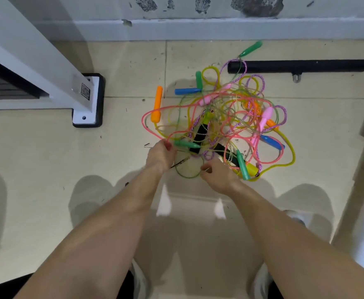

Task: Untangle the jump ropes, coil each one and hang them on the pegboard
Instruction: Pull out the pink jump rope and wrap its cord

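A tangled heap of jump ropes (226,117) lies on the tiled floor, with pink, yellow, green and purple cords and several handles: orange (157,104), blue (187,91), green (250,49), pink (266,116) and black (200,134). My left hand (160,156) grips a pink cord at the heap's near left edge. My right hand (216,175) pinches a thin cord beside a green loop (189,169) at the near edge. No pegboard is in view.
A white post with a black-edged foot plate (88,100) stands to the left. A long black bar (299,66) lies on the floor behind the heap, by the wall's skirting (198,29). Bare tiles (47,158) lie to the left and near me.
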The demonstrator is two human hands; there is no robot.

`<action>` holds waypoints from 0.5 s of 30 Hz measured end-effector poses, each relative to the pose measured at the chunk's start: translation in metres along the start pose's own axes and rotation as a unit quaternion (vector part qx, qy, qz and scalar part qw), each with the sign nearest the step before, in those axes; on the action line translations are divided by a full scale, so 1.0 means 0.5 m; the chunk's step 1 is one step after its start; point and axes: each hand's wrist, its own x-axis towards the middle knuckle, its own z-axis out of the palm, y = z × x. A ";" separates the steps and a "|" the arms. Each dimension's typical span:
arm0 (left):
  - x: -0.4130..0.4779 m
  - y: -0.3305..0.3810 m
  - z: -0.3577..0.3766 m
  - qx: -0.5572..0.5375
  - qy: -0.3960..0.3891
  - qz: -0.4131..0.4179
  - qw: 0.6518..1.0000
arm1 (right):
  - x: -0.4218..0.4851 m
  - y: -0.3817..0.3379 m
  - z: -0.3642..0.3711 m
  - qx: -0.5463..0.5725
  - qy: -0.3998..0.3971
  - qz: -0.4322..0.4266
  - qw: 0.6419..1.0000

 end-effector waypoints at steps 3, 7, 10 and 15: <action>-0.010 -0.012 0.009 0.015 0.018 0.051 0.998 | 0.009 0.002 0.012 0.055 0.002 0.013 0.998; -0.067 -0.001 0.000 0.115 -0.009 0.144 0.983 | 0.003 -0.014 0.008 0.083 0.042 -0.008 0.996; -0.121 0.059 -0.032 0.088 -0.117 0.187 0.971 | -0.026 -0.035 -0.011 0.074 0.067 -0.057 0.993; -0.244 0.194 -0.142 0.096 -0.238 0.225 0.940 | -0.104 -0.069 -0.057 0.034 0.121 -0.102 0.987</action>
